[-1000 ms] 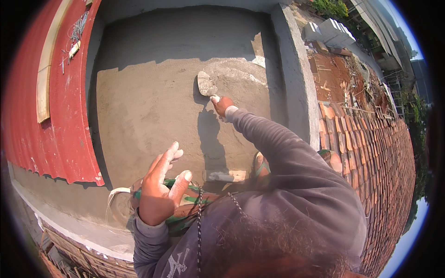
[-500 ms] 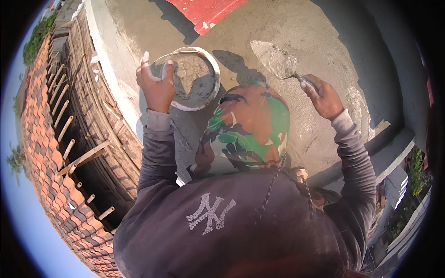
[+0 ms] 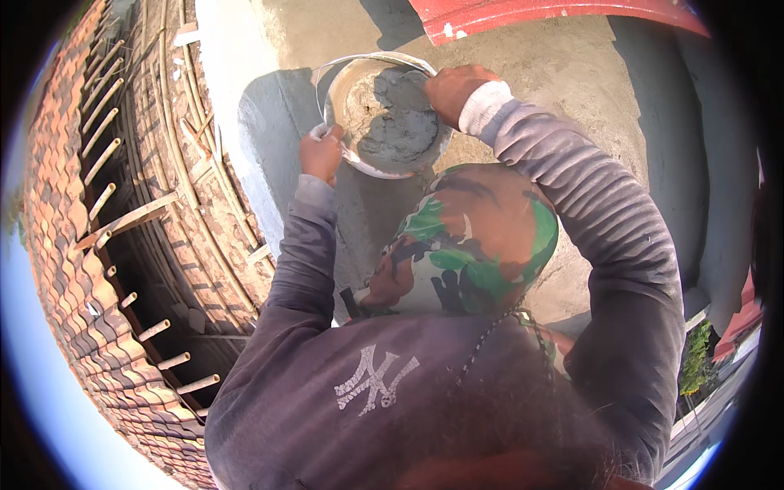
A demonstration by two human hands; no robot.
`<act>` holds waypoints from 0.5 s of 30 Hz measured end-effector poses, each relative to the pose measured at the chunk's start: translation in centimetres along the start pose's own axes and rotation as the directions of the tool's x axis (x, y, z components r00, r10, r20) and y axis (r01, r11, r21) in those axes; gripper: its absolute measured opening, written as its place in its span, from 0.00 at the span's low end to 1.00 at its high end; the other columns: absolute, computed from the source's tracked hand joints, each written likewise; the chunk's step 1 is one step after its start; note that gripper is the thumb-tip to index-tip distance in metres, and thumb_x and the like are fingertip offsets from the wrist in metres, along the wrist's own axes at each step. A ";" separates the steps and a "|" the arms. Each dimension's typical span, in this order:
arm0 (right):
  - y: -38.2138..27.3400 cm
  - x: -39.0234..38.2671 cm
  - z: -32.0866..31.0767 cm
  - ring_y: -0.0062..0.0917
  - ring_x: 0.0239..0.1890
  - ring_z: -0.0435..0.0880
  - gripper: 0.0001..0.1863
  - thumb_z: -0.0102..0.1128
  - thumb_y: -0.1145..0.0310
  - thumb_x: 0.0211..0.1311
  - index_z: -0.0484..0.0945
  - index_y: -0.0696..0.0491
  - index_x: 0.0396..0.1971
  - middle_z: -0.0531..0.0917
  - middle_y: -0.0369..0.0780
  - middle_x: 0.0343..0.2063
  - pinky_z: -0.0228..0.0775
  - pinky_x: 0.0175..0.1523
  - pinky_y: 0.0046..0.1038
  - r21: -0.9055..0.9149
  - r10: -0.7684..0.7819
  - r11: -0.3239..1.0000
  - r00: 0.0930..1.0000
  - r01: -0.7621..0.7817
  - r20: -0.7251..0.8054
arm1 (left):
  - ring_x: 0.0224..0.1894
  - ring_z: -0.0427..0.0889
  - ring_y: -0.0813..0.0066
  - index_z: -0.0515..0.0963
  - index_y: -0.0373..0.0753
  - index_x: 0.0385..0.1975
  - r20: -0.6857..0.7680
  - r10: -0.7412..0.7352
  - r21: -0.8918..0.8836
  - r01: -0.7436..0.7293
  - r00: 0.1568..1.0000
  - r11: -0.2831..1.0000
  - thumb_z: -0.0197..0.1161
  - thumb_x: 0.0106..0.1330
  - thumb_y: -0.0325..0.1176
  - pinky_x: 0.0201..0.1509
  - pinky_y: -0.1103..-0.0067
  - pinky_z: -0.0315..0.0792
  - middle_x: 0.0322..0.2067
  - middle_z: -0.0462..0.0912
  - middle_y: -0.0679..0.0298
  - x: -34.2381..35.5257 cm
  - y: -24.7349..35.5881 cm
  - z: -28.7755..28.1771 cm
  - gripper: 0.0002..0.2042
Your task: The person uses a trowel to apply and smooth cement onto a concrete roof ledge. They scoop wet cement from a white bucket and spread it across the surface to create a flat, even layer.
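Note:
A round, pale bucket [image 3: 389, 122] of wet grey mortar stands on the cement surface [image 3: 592, 122], its thin wire handle lying toward the upper left. My left hand [image 3: 321, 153] grips the bucket at its left side, where handle and rim meet. My right hand [image 3: 456, 94] is closed at the upper right of the rim; its fingertips and whatever they hold are hidden, and I cannot make out the trowel. My camouflage-covered knee [image 3: 465, 241] is just below the bucket.
A red corrugated sheet [image 3: 547, 10] crosses the top. At left, beside the pale ledge [image 3: 237, 41], are roof tiles [image 3: 73, 310], protruding poles [image 3: 106, 147] and a dark gap in the roof structure. A shaded grey wall [image 3: 710, 163] runs along the right.
My view has swung from the trowelled patch to the bucket. My right hand, earlier holding the trowel out, has moved to the bucket's rim; my left hand has closed on the bucket.

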State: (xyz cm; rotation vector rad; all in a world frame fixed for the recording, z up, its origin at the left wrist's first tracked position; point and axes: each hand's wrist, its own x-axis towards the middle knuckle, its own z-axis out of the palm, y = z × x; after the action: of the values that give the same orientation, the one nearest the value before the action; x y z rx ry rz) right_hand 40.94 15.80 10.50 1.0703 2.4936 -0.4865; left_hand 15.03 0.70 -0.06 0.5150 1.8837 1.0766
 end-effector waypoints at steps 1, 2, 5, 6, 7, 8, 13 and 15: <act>0.1 -0.4 0.0 0.45 0.45 0.91 0.12 0.63 0.70 0.60 0.88 0.58 0.40 0.90 0.51 0.40 0.85 0.50 0.43 -0.007 -0.043 0.999 0.998 0.043 0.035 | 0.31 0.81 0.79 0.81 0.25 0.49 0.021 -0.003 0.023 0.003 1.000 1.000 0.65 0.66 0.29 0.35 0.79 0.73 0.36 0.86 0.63 -1.1 1.0 -0.1 0.15; 0.4 0.1 0.9 0.47 0.47 0.90 0.14 0.63 0.65 0.64 0.87 0.57 0.44 0.89 0.52 0.41 0.83 0.53 0.44 0.051 -0.042 0.998 0.993 0.036 0.107 | 0.33 0.81 0.80 0.81 0.24 0.51 0.043 -0.007 0.046 0.005 0.999 0.999 0.65 0.66 0.26 0.37 0.80 0.74 0.37 0.87 0.62 -2.2 1.8 -0.2 0.16; 2.2 -0.5 4.3 0.48 0.53 0.86 0.25 0.61 0.51 0.70 0.82 0.54 0.57 0.88 0.52 0.46 0.78 0.60 0.43 0.322 -0.075 0.946 0.987 0.026 0.139 | 0.35 0.81 0.82 0.80 0.24 0.52 0.121 0.077 0.050 -0.084 0.990 0.995 0.65 0.66 0.25 0.38 0.81 0.74 0.38 0.87 0.62 -4.2 3.6 1.3 0.16; 2.1 -0.8 5.2 0.45 0.53 0.87 0.23 0.61 0.52 0.71 0.83 0.53 0.56 0.89 0.50 0.47 0.78 0.60 0.41 0.387 -0.052 0.922 0.991 -0.002 0.127 | 0.35 0.81 0.82 0.81 0.26 0.51 0.147 0.095 0.062 -0.105 0.985 0.993 0.65 0.66 0.25 0.38 0.82 0.74 0.38 0.87 0.63 -4.4 4.0 1.2 0.15; 3.0 -1.0 6.9 0.45 0.52 0.87 0.22 0.61 0.54 0.72 0.84 0.53 0.55 0.89 0.49 0.46 0.78 0.59 0.41 0.505 -0.093 0.863 0.991 0.029 0.101 | 0.35 0.81 0.83 0.81 0.27 0.51 0.181 0.118 0.069 -0.132 0.976 0.989 0.64 0.67 0.26 0.38 0.83 0.74 0.37 0.86 0.64 -4.4 4.4 1.4 0.15; 3.9 -1.2 8.4 0.44 0.51 0.88 0.20 0.61 0.55 0.72 0.84 0.52 0.55 0.89 0.49 0.45 0.78 0.58 0.40 0.612 -0.124 0.788 0.990 0.058 0.066 | 0.36 0.81 0.84 0.82 0.29 0.51 0.220 0.143 0.075 -0.163 0.965 0.984 0.64 0.67 0.27 0.38 0.83 0.74 0.37 0.85 0.65 -4.4 4.8 1.7 0.14; 7.2 -6.1 9.2 0.39 0.45 0.89 0.18 0.61 0.58 0.71 0.85 0.49 0.55 0.90 0.45 0.42 0.79 0.54 0.36 0.710 -0.070 0.700 0.997 0.078 -0.041 | 0.37 0.81 0.79 0.82 0.26 0.50 0.191 0.016 0.280 -0.070 0.982 0.957 0.58 0.64 0.23 0.41 0.81 0.74 0.39 0.87 0.64 -0.3 3.4 -0.7 0.16; 8.2 -8.2 7.3 0.36 0.42 0.88 0.19 0.63 0.57 0.69 0.84 0.49 0.55 0.90 0.44 0.41 0.79 0.51 0.35 0.842 -0.049 0.540 0.998 -0.008 0.041 | 0.34 0.79 0.78 0.83 0.27 0.46 0.144 -0.073 0.150 0.051 0.987 0.987 0.57 0.63 0.25 0.38 0.80 0.73 0.36 0.85 0.66 1.0 2.1 -2.3 0.14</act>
State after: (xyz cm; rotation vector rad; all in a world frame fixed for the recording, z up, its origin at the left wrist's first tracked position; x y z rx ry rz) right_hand 53.73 12.82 6.67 1.2821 2.1683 -1.8461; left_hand 12.47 1.43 1.74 0.5994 1.8422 0.8401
